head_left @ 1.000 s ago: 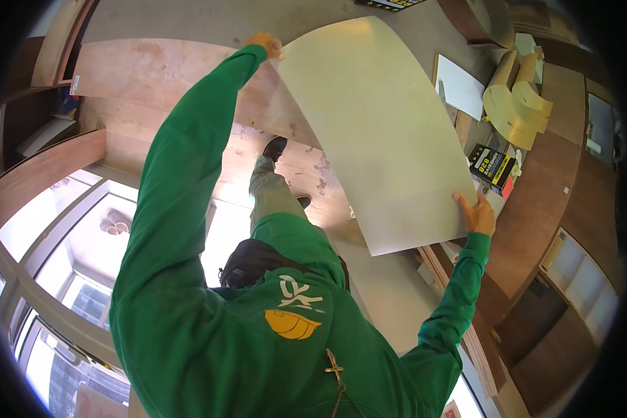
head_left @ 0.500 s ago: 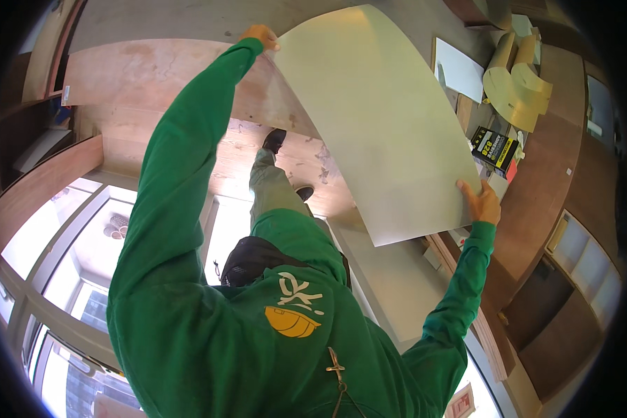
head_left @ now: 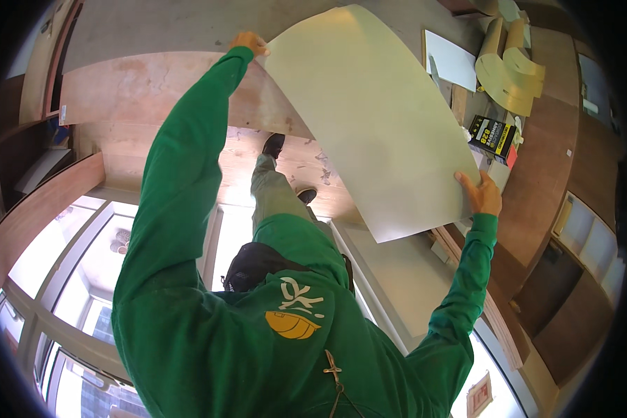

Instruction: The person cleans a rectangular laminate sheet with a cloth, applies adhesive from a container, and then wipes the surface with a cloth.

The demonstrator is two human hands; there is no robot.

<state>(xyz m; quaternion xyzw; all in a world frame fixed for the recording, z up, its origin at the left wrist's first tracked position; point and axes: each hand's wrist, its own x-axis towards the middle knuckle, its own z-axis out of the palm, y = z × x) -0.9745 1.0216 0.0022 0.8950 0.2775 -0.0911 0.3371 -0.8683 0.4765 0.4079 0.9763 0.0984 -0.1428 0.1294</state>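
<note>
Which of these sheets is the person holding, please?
The large pale sheet, held at its edges by the left hand and right hand; the white panel and curled yellowish pieces lie untouched.

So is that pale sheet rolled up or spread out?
Spread out: the pale sheet shows one broad face, left hand and right hand holding separate edges.

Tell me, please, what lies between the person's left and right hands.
In the head view, a large pale sheet stretches between the left hand and right hand.
</note>
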